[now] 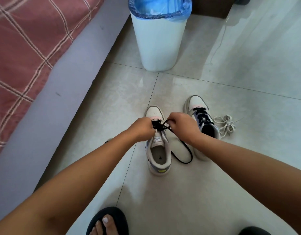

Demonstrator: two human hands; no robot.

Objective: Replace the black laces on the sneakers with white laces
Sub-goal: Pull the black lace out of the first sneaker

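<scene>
Two white sneakers stand on the tiled floor, toes pointing away from me. Over the nearer left sneaker [159,155] my left hand [143,128] and my right hand [183,127] pinch its black lace [183,150] at the lowest eyelets. A long loop of that lace trails onto the floor to the right of the shoe. The right sneaker [199,116] has its black lace fully threaded; my right wrist hides its heel. A loose bundle of white laces [226,124] lies on the floor just right of that shoe.
A white bin [159,44] with a blue liner stands straight ahead beyond the shoes. A bed edge [49,92] with a red checked cover runs along the left. My foot in a black slipper [107,221] is at the bottom.
</scene>
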